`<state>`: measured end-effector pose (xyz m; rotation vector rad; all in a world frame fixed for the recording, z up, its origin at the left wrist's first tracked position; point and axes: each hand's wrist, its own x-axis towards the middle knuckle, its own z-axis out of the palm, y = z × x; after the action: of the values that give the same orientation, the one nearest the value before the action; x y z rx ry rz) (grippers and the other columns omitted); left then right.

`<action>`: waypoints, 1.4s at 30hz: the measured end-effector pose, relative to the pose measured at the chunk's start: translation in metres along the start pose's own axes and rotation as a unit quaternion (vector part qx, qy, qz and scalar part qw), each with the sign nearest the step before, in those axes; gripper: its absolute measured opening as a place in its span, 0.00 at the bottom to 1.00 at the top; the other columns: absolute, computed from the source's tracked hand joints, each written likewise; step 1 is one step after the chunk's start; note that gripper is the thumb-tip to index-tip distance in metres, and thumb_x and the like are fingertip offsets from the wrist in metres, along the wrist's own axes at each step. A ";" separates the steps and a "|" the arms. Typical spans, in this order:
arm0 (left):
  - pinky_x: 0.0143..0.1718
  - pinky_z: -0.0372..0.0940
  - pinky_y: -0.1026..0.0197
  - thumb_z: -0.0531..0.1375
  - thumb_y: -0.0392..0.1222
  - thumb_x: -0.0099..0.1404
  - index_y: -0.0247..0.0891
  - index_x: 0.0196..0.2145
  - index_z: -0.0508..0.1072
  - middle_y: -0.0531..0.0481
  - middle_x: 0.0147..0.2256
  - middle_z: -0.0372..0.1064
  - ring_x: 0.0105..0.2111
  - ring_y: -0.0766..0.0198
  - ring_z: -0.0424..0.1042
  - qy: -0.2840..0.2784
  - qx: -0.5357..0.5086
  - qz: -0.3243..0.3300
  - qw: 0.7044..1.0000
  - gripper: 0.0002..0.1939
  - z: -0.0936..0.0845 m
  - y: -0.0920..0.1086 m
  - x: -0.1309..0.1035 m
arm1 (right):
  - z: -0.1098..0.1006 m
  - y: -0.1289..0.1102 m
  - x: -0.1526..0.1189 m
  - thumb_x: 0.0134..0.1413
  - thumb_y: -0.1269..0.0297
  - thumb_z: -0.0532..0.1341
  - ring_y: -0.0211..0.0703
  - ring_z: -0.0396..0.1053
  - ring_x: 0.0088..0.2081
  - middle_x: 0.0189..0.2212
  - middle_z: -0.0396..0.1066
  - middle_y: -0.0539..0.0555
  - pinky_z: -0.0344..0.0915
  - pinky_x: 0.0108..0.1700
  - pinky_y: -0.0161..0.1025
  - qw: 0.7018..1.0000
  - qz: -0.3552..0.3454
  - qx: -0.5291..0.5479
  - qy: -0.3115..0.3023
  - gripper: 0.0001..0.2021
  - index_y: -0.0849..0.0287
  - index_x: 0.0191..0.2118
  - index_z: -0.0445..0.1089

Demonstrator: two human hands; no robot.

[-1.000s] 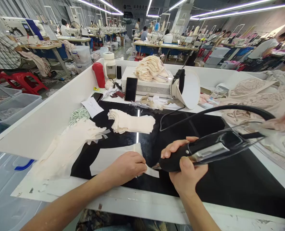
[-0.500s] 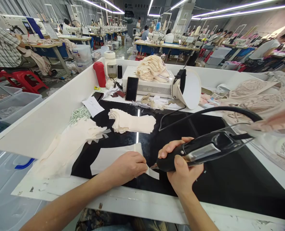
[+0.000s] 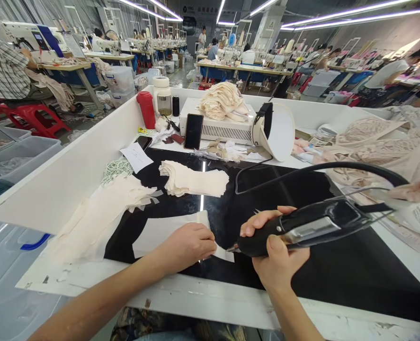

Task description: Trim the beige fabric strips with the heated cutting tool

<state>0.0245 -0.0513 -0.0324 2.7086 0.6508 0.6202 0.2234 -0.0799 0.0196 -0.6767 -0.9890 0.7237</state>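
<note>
My left hand lies on a white cloth piece, fingers pinched together at its right end. A narrow pale strip sticks out to the right of those fingertips. My right hand is wrapped around a thick black handheld power tool with a silver plate on its side. Its short metal tip points left at the strip; whether they touch I cannot tell. Behind my left hand, a stack of cream fabric pieces rests on the black glossy board.
More cream pieces are heaped at left. At the back stand a phone, a white lamp, a red cup and a white box bearing fabric. A black cable arcs at right, near a blurred pinkish shape.
My right hand and the black power tool have moved a little to the right, away from my left hand. My left hand stays nearly in place on the white cloth.
</note>
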 end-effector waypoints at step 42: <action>0.50 0.71 0.59 0.59 0.39 0.81 0.38 0.44 0.81 0.46 0.45 0.80 0.44 0.61 0.78 0.028 -0.035 0.002 0.999 0.10 -0.005 -0.008 0.000 | -0.003 -0.007 -0.008 0.60 0.57 0.73 0.39 0.72 0.26 0.31 0.72 0.46 0.74 0.28 0.40 1.000 0.009 -0.012 -0.024 0.19 0.49 0.53 0.70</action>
<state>0.0195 -0.0434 -0.0311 2.6365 0.6245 0.7091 0.2250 -0.0906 0.0198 -0.6931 -1.0375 0.7470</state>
